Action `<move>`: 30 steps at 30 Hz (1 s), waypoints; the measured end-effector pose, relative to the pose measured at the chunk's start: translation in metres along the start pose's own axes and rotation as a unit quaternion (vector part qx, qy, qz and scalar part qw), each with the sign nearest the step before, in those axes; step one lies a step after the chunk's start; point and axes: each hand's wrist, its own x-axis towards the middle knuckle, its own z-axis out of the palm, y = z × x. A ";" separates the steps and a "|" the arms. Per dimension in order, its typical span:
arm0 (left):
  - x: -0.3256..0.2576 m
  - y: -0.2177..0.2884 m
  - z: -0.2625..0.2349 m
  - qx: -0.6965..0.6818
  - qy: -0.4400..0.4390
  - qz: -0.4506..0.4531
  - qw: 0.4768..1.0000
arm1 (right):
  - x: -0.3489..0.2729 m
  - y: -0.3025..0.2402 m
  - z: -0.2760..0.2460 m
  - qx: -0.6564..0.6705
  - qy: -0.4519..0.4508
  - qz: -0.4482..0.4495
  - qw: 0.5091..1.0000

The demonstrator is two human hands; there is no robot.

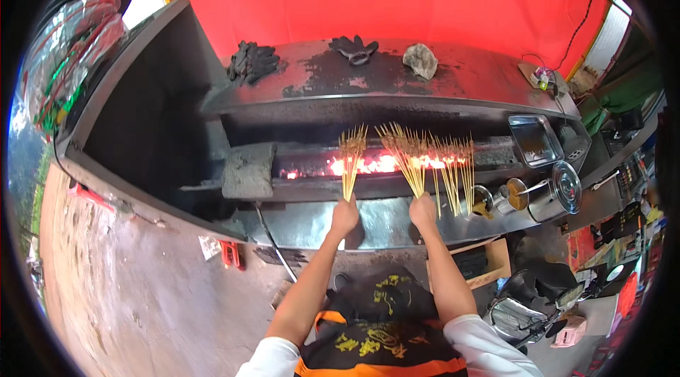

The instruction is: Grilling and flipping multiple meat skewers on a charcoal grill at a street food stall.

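Observation:
Over the glowing coals of a long metal grill, my left hand is closed round the lower ends of a bundle of meat skewers. To its right, my right hand grips a second bundle of skewers, fanned out at the top. Both bundles point away from me, with their meat ends above the fire. Beside my right hand, several more skewers lie across the grill with no hand on them.
Black gloves and a crumpled pale lump lie on the back ledge. A grey block covers the trough's left part. At right stand a metal tray, sauce pots and a glass lid. A wooden box sits below.

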 end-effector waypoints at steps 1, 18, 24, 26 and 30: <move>0.010 -0.014 0.005 -0.022 0.009 0.058 0.998 | 0.008 0.009 0.020 0.047 0.013 -0.086 0.995; 0.012 -0.048 -0.001 -0.839 -0.442 -0.171 0.267 | -0.016 -0.026 0.066 0.773 -0.548 0.205 0.244; 0.022 -0.045 0.004 -0.858 -0.434 -0.184 0.203 | -0.010 -0.028 0.080 0.786 -0.519 0.205 0.266; 0.023 -0.045 0.005 -0.856 -0.447 -0.177 0.192 | -0.009 -0.027 0.081 0.791 -0.521 0.203 0.248; 0.022 -0.045 0.008 -0.848 -0.448 -0.176 0.222 | -0.010 -0.023 0.082 0.794 -0.516 0.177 0.267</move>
